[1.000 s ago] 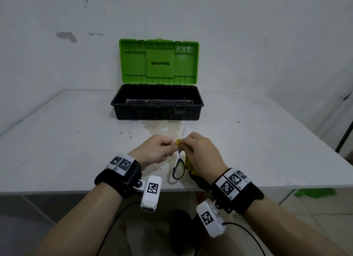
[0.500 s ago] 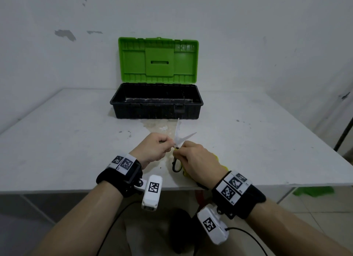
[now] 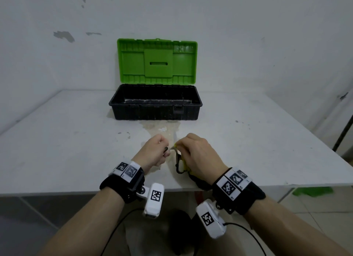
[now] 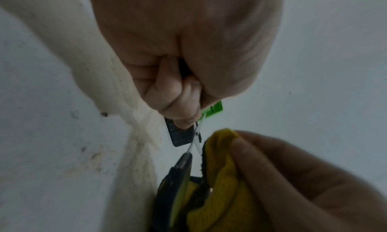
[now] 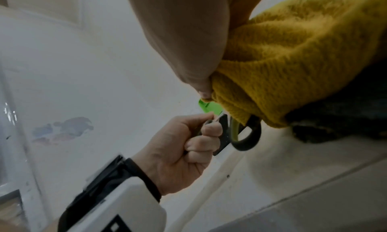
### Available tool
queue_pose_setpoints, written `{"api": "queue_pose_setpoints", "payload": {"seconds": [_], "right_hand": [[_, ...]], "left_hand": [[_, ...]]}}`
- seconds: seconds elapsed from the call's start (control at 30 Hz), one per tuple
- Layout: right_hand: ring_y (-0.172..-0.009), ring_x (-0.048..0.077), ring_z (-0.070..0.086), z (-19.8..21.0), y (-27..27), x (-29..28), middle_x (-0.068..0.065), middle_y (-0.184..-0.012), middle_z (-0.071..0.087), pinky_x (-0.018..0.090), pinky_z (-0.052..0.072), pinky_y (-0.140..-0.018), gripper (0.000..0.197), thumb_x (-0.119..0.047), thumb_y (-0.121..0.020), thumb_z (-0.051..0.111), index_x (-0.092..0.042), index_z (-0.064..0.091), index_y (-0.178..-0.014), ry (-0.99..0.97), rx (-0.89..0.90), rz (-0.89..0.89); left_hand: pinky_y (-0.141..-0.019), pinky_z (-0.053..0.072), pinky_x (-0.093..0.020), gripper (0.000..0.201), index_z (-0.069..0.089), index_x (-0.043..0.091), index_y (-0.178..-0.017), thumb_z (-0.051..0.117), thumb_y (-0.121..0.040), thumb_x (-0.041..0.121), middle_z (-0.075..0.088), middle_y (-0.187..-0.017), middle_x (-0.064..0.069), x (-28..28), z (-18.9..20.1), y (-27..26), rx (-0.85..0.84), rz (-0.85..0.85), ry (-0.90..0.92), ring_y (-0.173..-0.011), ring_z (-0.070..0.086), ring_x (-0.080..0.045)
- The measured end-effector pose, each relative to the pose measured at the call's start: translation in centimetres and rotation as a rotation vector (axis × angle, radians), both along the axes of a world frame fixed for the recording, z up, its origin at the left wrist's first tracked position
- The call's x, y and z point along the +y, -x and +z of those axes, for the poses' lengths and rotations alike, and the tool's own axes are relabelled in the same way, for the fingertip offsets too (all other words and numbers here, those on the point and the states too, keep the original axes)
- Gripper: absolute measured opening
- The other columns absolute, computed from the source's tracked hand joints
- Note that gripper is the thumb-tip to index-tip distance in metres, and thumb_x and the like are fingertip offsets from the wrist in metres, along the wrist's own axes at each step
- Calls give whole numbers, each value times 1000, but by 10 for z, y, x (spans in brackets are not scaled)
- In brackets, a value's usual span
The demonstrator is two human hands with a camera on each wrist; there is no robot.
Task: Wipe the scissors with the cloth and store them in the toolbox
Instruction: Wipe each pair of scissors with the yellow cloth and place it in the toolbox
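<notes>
Black-handled scissors [image 3: 179, 165] are held spread open just above the table's near edge. My left hand [image 3: 164, 150] grips one handle in curled fingers [image 4: 173, 99]. The other handle loop [image 5: 249, 139] hangs free below my right hand. My right hand [image 3: 181, 146] pinches a mustard-yellow cloth [image 5: 293, 53] around the blades, and only a short piece of bare blade [image 4: 195, 136] shows near the pivot. The toolbox [image 3: 155, 113] stands behind the hands, its green lid [image 3: 156, 61] upright and its black tray showing no tools.
The white table [image 3: 66, 141] is stained in front of the toolbox, between it and my hands. A wall rises right behind the box. A dark part of the cloth [image 3: 200, 181] hangs over the table's near edge. A green object [image 3: 313, 191] lies on the floor at right.
Half a second ago the blades stood bare, pointing up, with my right hand low by the handles. My right hand has slid the cloth up over the blades. The left hand has barely moved.
</notes>
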State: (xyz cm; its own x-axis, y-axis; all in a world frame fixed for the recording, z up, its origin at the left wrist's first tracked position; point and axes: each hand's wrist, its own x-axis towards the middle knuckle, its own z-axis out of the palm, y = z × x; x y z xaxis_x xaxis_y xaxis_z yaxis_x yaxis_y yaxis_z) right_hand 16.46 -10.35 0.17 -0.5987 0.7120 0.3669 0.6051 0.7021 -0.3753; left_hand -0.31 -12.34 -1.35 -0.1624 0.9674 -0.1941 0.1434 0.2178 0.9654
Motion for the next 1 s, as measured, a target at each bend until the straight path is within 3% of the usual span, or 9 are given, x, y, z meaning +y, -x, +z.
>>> {"api": "queue_pose_setpoints", "payload": {"seconds": [0.17, 0.33, 0.4, 0.57, 0.73, 0.87, 1.0], "right_hand": [[-83, 22, 58, -10, 12, -7, 0, -97, 53, 41, 52, -71, 22, -27, -101, 44, -19, 65, -102, -15, -163, 24], [-74, 25, 56, -8, 10, 10, 2, -89, 52, 38, 47, -65, 22, -21, -99, 48, -11, 62, -86, -15, -112, -125], [-74, 25, 56, -6, 9, 13, 3, -90, 53, 39, 48, -66, 23, -21, -99, 47, -10, 63, -88, -16, -45, -149], [-75, 26, 57, -11, 18, -2, 3, -92, 51, 36, 43, -61, 20, -22, -100, 46, -12, 62, -94, -39, -92, -64], [-75, 22, 57, -11, 17, -11, 4, -93, 56, 34, 45, -63, 19, -20, -99, 48, -14, 66, -97, -73, -34, 74], [-73, 26, 56, -15, 14, 0, 4, -89, 52, 38, 46, -62, 24, -24, -101, 46, -11, 63, -90, -41, -55, -60], [-74, 24, 56, -5, 0, 18, 4, -88, 55, 43, 51, -71, 26, -22, -100, 47, -9, 65, -86, 16, 8, -227]], "left_hand": [[-39, 26, -24, 17, 45, 12, -85, 39, -99, 20, 48, -65, -7, 1, -1, -7, 97, 36, -51, -43, 37, -12], [-39, 29, -20, 22, 44, 13, -80, 37, -100, 17, 44, -70, -3, 2, -2, -4, 57, 95, -68, -54, 45, -12], [-38, 29, -19, 21, 45, 14, -82, 37, -101, 17, 43, -73, -3, 2, -2, -3, 48, 105, -58, -55, 46, -12], [-37, 24, -21, 16, 43, 11, -89, 35, -102, 16, 43, -66, -5, 2, 1, -8, 9, 40, -80, -43, 38, -9], [-36, 23, -20, 19, 39, 12, -83, 35, -102, 15, 38, -61, -4, 0, 0, -5, -5, 37, -80, -36, 31, -6], [-37, 25, -20, 18, 40, 12, -85, 36, -102, 16, 40, -67, -4, 0, 1, -7, 14, 24, -90, -45, 39, -9], [-39, 26, -19, 20, 43, 12, -85, 36, -103, 18, 41, -71, -3, 1, -1, -1, 22, 62, -89, -52, 44, -10]]}}
